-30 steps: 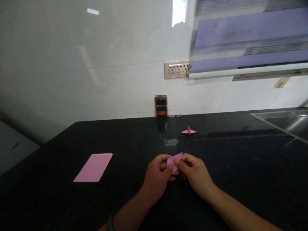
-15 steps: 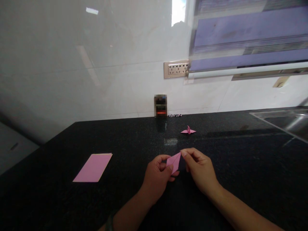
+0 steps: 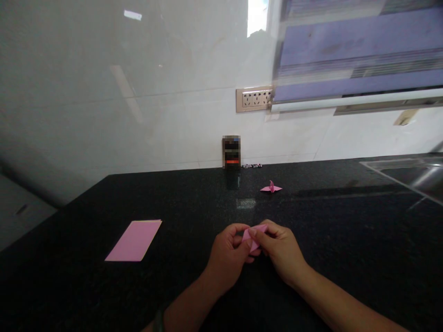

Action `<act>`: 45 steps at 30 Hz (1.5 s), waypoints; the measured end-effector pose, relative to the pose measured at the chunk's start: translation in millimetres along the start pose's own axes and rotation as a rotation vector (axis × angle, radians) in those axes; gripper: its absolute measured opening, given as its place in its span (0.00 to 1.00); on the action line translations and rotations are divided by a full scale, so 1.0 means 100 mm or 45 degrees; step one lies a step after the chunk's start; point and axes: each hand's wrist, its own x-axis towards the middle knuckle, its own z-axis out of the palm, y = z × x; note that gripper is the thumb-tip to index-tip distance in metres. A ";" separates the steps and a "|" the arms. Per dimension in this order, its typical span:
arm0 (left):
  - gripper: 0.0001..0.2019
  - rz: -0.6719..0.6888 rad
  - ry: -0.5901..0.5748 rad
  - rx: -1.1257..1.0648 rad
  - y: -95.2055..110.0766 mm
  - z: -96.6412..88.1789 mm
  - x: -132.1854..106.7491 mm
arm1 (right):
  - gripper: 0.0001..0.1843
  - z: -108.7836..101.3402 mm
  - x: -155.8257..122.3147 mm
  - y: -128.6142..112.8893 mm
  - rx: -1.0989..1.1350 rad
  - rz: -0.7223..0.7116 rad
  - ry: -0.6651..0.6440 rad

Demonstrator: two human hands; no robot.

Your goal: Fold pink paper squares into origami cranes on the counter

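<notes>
Between my two hands, above the dark countertop, is a small piece of folded pink origami paper (image 3: 255, 236). My left hand (image 3: 228, 251) grips it from the left, thumb on its lower face and fingers behind. From the right, my right hand (image 3: 280, 246) pinches the paper, its thumb lying across the upper part. The fingers hide portions of the paper, so its full outline does not show. Farther back on the counter stands a finished pink paper crane (image 3: 272, 187) with its wings spread.
A stack of pink paper sheets (image 3: 134, 240) lies on the black countertop (image 3: 187, 203) to the left. By the wall stand a dark phone-like box (image 3: 231, 152), blurred out, and a beaded string (image 3: 252, 165). A sink (image 3: 415, 177) is at the right, and a socket panel (image 3: 254, 99) is above.
My right hand has slid down and left from the paper's upper tip, and its thumb now lies over the paper. My left hand keeps its hold, shifted slightly right.
</notes>
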 end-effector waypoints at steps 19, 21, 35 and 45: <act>0.15 0.001 0.070 0.021 -0.01 -0.02 0.01 | 0.14 -0.08 0.06 -0.03 0.077 0.040 0.003; 0.15 0.058 0.045 0.057 -0.03 -0.02 0.00 | 0.10 -0.05 0.04 -0.05 0.036 0.062 -0.136; 0.30 0.091 -0.236 -0.244 0.00 -0.05 -0.03 | 0.12 -0.25 0.20 0.02 -0.056 -0.024 0.191; 0.17 -0.071 -0.014 0.094 0.04 -0.02 0.01 | 0.11 -0.17 0.09 -0.02 -0.156 -0.041 0.050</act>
